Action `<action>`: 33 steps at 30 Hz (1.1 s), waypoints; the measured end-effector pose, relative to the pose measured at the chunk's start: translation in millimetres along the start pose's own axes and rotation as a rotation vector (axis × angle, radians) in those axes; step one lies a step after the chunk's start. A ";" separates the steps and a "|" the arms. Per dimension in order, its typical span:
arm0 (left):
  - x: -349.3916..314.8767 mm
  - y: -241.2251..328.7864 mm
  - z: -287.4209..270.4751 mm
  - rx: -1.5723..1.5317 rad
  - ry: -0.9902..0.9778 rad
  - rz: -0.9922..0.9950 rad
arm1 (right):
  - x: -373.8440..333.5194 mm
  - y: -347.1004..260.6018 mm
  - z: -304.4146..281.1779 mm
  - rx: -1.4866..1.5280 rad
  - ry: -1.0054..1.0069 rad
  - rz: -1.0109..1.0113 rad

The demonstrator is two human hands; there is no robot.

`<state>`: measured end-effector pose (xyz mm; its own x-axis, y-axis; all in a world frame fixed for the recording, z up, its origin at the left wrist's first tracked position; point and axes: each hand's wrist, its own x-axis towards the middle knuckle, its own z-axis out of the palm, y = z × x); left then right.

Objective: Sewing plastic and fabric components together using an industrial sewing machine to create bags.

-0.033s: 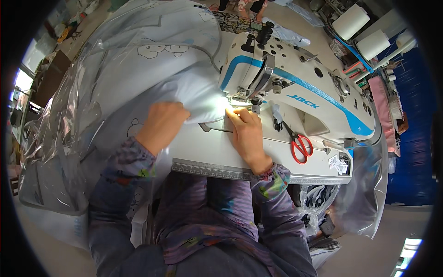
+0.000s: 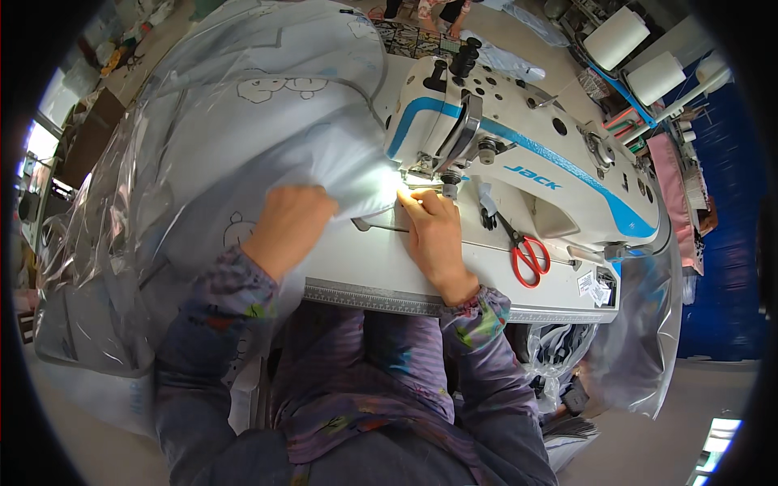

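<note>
Pale grey-blue fabric [image 2: 324, 146] with line-drawn animals spreads over the left of the sewing table [image 2: 389, 267] and runs under the sewing machine's lit needle area. My left hand [image 2: 292, 223], slightly blurred, is closed in a fist on the near edge of this fabric. Beside the presser foot, the fingers of my right hand [image 2: 436, 243] pinch the fabric's edge; their tips are washed out by the light. The white and blue sewing machine [image 2: 519, 150] stands just beyond my right hand. Red-handled scissors [image 2: 528, 261] lie to the right of that hand.
Clear plastic sheeting [image 2: 97, 275] covers fabric at the left. A ruler strip [image 2: 365, 296] lines the table's front edge. White thread cones [image 2: 617, 39] stand at the back right, near a blue sheet [image 2: 725, 219]. Part of another person [image 2: 442, 12] shows at the top.
My left hand has shifted slightly right and nearer to me, still closed at the fabric. My right hand stays in place beside the presser foot.
</note>
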<state>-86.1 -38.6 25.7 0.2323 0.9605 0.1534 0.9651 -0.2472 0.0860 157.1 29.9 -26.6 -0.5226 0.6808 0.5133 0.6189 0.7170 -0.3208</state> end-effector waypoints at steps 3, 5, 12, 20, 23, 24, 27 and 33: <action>-10.2 26.2 3.1 0.037 -0.022 0.029 | -1.8 -6.1 -5.0 0.023 0.004 0.000; -13.8 16.9 -4.0 0.038 -0.132 0.039 | -20.2 -34.3 -17.2 0.141 -0.078 0.083; 31.7 36.5 -3.9 -0.090 0.010 0.374 | -110.4 -132.7 22.5 1.036 -0.451 0.156; 31.9 -0.4 46.4 -0.100 -0.084 0.213 | -131.9 -227.8 117.8 1.605 -0.609 0.421; 27.0 3.0 39.3 -0.102 -0.099 0.219 | -138.9 -234.6 107.9 1.713 -0.565 0.499; 28.8 10.6 33.4 -0.106 -0.116 0.211 | -141.3 -231.5 103.6 1.709 -0.561 0.503; 26.6 15.6 34.5 -0.110 -0.105 0.179 | -151.0 -213.3 85.9 1.681 -0.708 0.579; 15.7 41.9 48.4 -0.130 0.079 0.080 | -162.0 -158.3 16.7 1.632 -0.702 0.480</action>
<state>-36.2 -27.6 -15.9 0.2930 0.9251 0.2416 0.9189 -0.3423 0.1962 134.0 -191.4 -72.3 -0.8781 0.4691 -0.0948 -0.1226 -0.4120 -0.9029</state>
